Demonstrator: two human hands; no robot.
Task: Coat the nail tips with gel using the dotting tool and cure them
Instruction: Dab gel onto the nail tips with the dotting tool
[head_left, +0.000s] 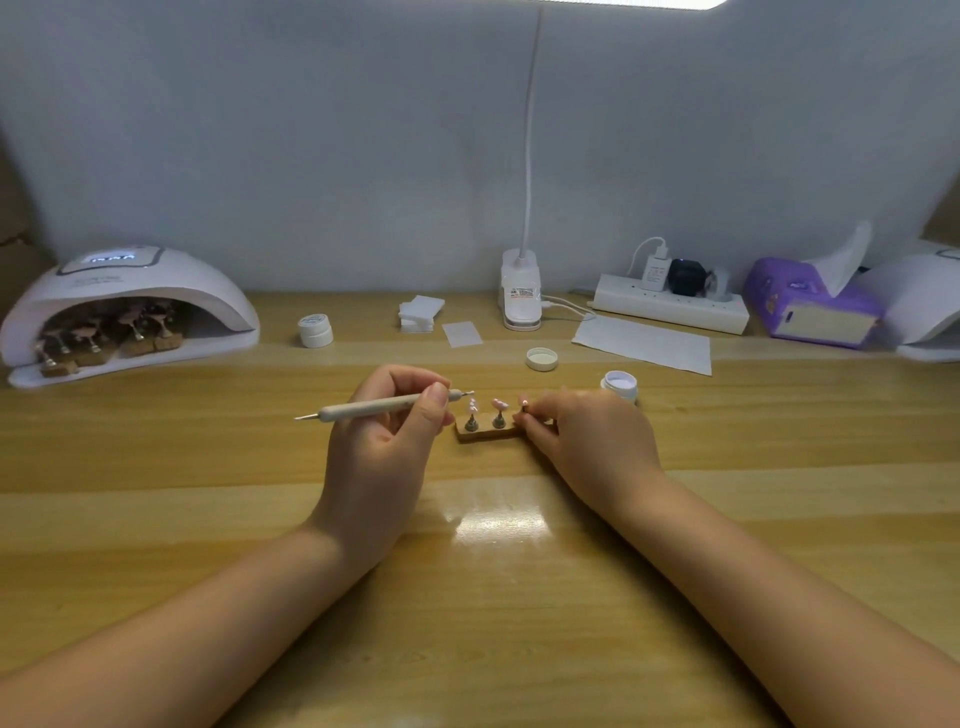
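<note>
Already several racks of nail tips (98, 332) sit in the curing lamp (124, 312) far left; left hand (384, 441) grips the dotting tool (379, 405), right hand (582, 441) pinches the wooden stand (485, 432) mid-surface, its tips uncured.

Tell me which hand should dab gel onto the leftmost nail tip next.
Left. The left hand already holds the beige wooden dotting tool, its metal point beside the leftmost pink nail tip. The right hand is steadying the small wooden stand.

- Nail-tip stand (485, 432) at table (208, 467) centre, between both hands.
- Curing lamp (124, 312) far left; further stands (104, 343) inside it.
- Open gel jar (619, 385) right of stand, lid (541, 359) behind.
- Power strip (670, 309) rear right.
</note>
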